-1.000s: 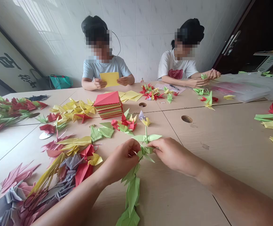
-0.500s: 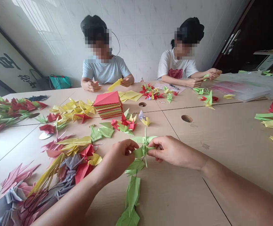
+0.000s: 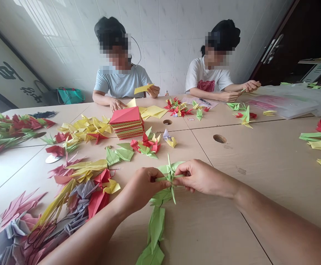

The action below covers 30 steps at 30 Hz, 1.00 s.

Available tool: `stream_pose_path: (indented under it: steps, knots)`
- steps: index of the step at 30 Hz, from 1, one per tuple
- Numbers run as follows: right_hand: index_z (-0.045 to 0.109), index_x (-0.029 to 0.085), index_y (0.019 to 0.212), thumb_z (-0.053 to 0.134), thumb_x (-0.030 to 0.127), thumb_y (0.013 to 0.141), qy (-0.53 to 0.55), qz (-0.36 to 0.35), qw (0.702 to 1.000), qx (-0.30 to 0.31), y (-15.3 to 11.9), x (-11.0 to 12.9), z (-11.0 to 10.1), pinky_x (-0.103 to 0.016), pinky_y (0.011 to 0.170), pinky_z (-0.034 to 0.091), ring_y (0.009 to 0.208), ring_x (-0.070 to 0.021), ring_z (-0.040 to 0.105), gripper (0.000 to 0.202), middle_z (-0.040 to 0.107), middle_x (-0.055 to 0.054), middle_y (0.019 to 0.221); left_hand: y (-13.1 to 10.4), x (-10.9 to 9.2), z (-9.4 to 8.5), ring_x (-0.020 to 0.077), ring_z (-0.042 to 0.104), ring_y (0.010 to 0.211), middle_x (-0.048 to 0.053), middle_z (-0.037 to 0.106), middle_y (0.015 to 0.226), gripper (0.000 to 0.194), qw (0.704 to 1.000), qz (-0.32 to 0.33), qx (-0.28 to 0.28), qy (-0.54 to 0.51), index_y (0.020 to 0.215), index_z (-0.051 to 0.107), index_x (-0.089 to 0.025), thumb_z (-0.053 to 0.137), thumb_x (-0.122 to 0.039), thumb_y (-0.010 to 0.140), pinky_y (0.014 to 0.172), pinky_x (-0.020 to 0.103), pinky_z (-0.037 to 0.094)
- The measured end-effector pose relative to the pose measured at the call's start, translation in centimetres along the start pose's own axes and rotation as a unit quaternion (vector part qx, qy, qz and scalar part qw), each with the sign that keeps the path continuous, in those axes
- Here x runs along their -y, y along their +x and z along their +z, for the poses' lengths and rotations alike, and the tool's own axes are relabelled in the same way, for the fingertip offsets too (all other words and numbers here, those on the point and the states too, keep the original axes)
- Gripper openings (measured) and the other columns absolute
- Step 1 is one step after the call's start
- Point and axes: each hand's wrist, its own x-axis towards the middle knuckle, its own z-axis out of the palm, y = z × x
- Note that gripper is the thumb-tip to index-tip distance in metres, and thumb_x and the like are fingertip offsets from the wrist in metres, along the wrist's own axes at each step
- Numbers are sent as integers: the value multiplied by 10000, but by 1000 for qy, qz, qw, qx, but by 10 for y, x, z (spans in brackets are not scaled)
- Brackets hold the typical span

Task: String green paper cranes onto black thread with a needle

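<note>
A folded green paper piece (image 3: 170,172) is pinched between my two hands above the table. My left hand (image 3: 146,186) grips its left side with thumb and fingers; my right hand (image 3: 199,178) grips its right side, the thumbs nearly meeting. Thin green points stick up and down from its middle. Below it, a chain of green folded papers (image 3: 156,226) on a dark string runs toward the near edge of the view. Loose green folded papers (image 3: 120,154) and a small group of red, green and yellow folded pieces (image 3: 147,145) lie beyond my hands.
A stack of coloured paper squares (image 3: 127,125) stands beyond my left hand. Heaps of yellow (image 3: 85,129), pink, grey and red folded papers cover the left. Across the table (image 3: 271,162), two people handle paper; plastic sheets (image 3: 290,103) lie at the far right.
My left thumb has moved right, closer to the middle of the green piece, which has tilted. The person across on the left has raised a yellow sheet and lowered the other hand to the table.
</note>
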Motion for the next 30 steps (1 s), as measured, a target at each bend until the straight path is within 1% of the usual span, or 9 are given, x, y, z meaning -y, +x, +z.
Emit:
stream_pose_path:
  steps: [4,7,10,12,16,21,25,28,30]
  knots:
    - [579,168,678,621,513,750,-9,-2,1000,-11,0,1,2,-201,464,374,544,-114,525,355,507,30,582,1,1,2,84,244,495,-77,307,519,350,1000,1,-9,-7,592,499,-175,624,-478,716,442,222,180]
    - [593,166,704,613,522,754,-13,-1,1000,-10,0,1,1,-203,463,358,536,-111,510,359,501,32,576,1,2,3,83,235,494,-77,305,521,357,1000,7,-10,-11,595,492,-176,614,-485,724,441,222,176]
    - [606,163,719,579,522,782,-25,-7,1000,-13,0,1,1,-202,451,319,505,-95,464,366,483,38,567,1,2,3,85,224,503,-72,285,535,354,1000,16,-9,-14,595,488,-175,594,-476,747,447,226,169]
    - [613,159,717,558,502,802,-36,-18,999,-22,2,1,2,-203,451,295,490,-86,430,358,468,42,553,2,1,4,87,221,507,-70,271,537,352,1000,21,-11,-15,591,474,-176,570,-465,769,450,231,165]
    - [602,160,716,531,442,829,-39,-27,999,-23,4,0,2,-204,474,307,512,-88,437,312,477,42,573,3,1,4,91,220,511,-69,262,541,365,999,24,-13,-18,596,444,-184,528,-478,796,452,231,167]
    - [583,160,706,619,437,758,-37,-27,999,3,4,-1,-2,-204,464,289,519,-86,383,284,457,55,576,4,3,5,90,266,515,-72,326,552,324,1000,7,1,-13,647,502,-175,604,-472,728,457,221,202]
    - [586,157,675,639,374,740,-45,-26,999,13,4,-2,-3,-207,455,233,521,-80,315,233,401,63,569,4,4,6,88,271,495,-78,325,529,297,1000,-7,27,0,625,496,-178,608,-437,719,452,224,201]
    - [585,159,668,610,337,763,-47,-22,998,18,5,-3,-3,-210,456,228,509,-76,314,203,391,65,565,4,5,3,95,299,508,-70,353,548,283,999,-6,40,10,653,516,-177,584,-439,738,464,227,221]
    - [593,160,693,575,309,787,-43,-15,999,20,6,-6,-4,-208,459,253,498,-76,348,176,422,60,566,3,6,1,107,339,542,-59,407,585,269,999,-2,45,18,711,551,-177,610,-439,720,490,230,258]
